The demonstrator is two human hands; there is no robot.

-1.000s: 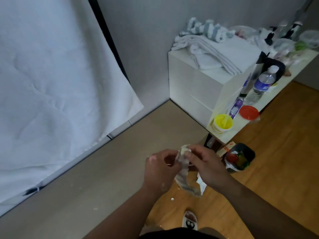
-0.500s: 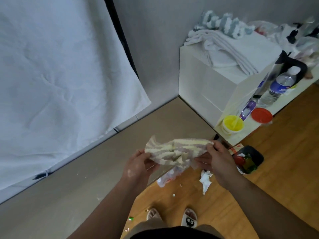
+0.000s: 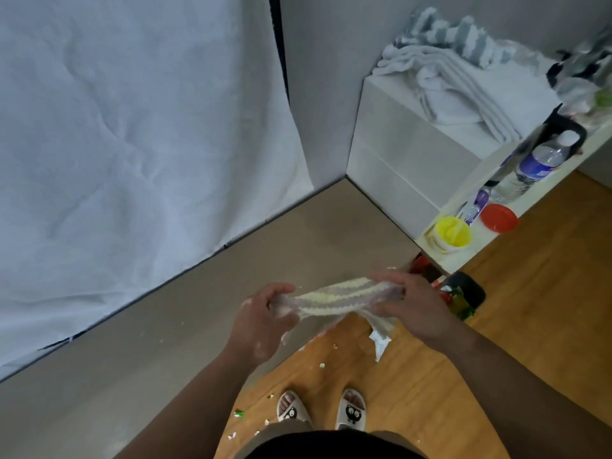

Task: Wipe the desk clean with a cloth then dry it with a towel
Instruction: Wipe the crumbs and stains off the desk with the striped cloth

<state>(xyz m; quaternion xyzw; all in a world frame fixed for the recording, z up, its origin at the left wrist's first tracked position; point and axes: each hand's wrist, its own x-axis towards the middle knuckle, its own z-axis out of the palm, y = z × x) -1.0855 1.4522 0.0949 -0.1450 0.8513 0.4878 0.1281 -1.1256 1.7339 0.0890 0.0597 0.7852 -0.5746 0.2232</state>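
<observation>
- Left hand: fingers curled closed around the left end of the cloth, above the near right edge of the desk; pale smears mark the back of the hand.
- Right hand: fingers closed over the right end of the cloth, held past the desk's edge above the wooden floor.
- Cloth: pale, with yellowish and mauve stripes, stretched level between the two hands and clear of the desk surface; a loose corner hangs below the right hand.
- Desk: beige top running from near left to the far corner, dotted with small white specks; a white sheet hangs behind its far left edge.
- White drawer unit: stands at the far right end of the desk and carries a folded white towel and a grey-striped fabric behind it.
- Low shelf, right of the drawer unit: holds a yellow-lidded tub, a red lid and a water bottle; items at the far right end are too blurred to identify.
- Floor: scattered scraps, a crumpled white tissue, and a dark bin with what appear to be coloured wrappers; the person's two slippers show at the near edge.
</observation>
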